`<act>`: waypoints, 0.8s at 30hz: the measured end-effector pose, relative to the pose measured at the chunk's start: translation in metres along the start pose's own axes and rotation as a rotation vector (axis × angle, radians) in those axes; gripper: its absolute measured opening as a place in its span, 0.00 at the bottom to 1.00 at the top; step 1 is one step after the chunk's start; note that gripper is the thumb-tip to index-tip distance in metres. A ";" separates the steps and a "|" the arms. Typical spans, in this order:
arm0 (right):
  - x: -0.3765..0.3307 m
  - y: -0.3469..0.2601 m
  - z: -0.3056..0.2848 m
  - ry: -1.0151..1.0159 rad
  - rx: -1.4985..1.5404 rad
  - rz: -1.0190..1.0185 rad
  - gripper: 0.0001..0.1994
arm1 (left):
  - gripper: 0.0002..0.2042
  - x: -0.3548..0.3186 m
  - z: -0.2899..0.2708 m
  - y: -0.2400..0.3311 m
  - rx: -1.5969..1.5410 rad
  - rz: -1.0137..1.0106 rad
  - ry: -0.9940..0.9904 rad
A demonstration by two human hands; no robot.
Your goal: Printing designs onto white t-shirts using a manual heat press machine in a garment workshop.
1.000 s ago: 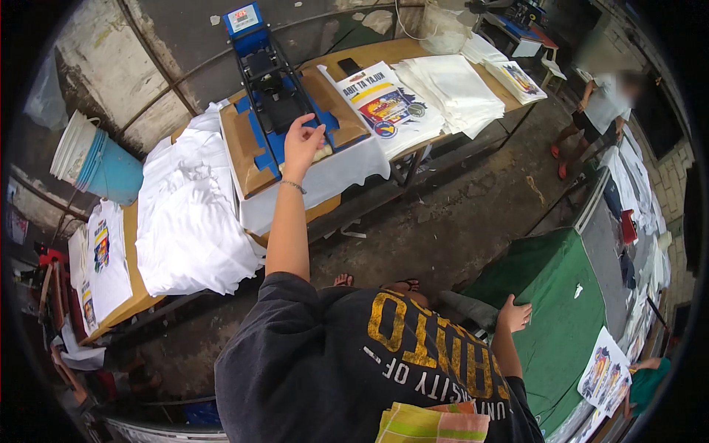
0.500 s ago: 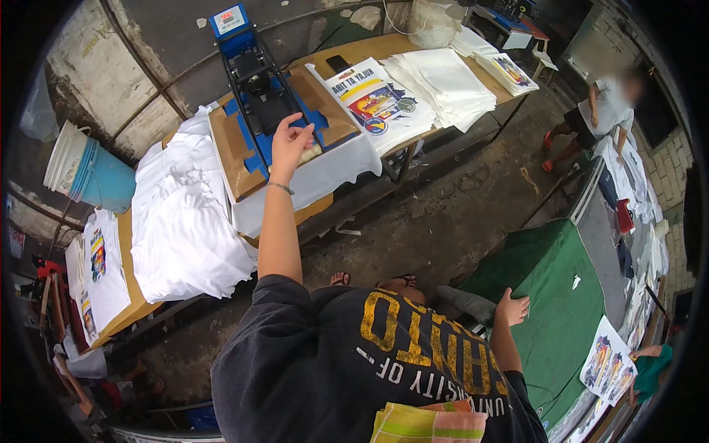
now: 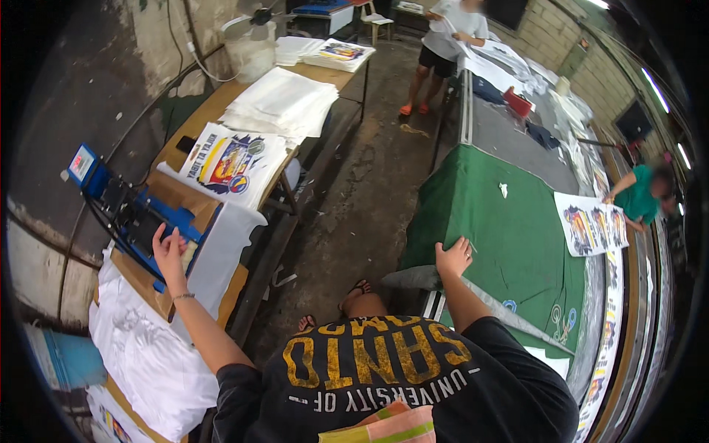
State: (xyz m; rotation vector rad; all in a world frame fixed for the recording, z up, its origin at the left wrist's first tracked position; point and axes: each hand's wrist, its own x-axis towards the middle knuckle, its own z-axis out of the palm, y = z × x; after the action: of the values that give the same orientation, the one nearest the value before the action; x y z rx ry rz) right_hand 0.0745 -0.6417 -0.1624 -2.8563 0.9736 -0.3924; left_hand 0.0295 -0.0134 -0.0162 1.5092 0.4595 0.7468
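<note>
At the left, my left hand (image 3: 169, 251) is raised by the blue and black heat press (image 3: 133, 218), its fingers loosely bent and apart with nothing seen in them. The press's pale handle grip (image 3: 190, 255) shows right beside my fingers; I cannot tell whether they touch. A white cloth (image 3: 227, 240) hangs over the front edge under the press. On the right, my right hand (image 3: 454, 258) rests with fingers extended on the edge of the green cloth (image 3: 509, 210) that covers a long table.
Printed white sheets (image 3: 235, 164) and a white stack (image 3: 281, 103) lie beyond the press, with a black phone (image 3: 186, 144). White fabric (image 3: 144, 347) is heaped nearer. Scissors (image 3: 567, 323) lie on the green cloth. One person (image 3: 450, 37) stands ahead; another (image 3: 639, 193) holds a printed sheet (image 3: 591, 224).
My view has turned to the right, so the press sits further left and more of the green-covered table shows. My right hand has come onto the green cloth's edge; my left stays by the press.
</note>
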 end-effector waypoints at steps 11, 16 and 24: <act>-0.001 -0.004 -0.010 -0.053 0.036 0.011 0.40 | 0.20 0.000 0.000 -0.001 0.028 -0.003 0.004; -0.001 -0.002 -0.007 -0.042 0.035 0.006 0.40 | 0.21 0.000 0.000 -0.001 0.013 0.010 -0.008; -0.001 -0.002 -0.004 -0.022 0.023 -0.004 0.39 | 0.21 -0.001 0.000 -0.001 0.022 0.009 -0.007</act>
State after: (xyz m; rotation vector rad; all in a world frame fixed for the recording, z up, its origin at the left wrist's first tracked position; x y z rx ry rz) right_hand 0.0736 -0.6400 -0.1580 -2.8364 0.9527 -0.3694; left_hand 0.0288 -0.0140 -0.0170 1.5348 0.4580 0.7454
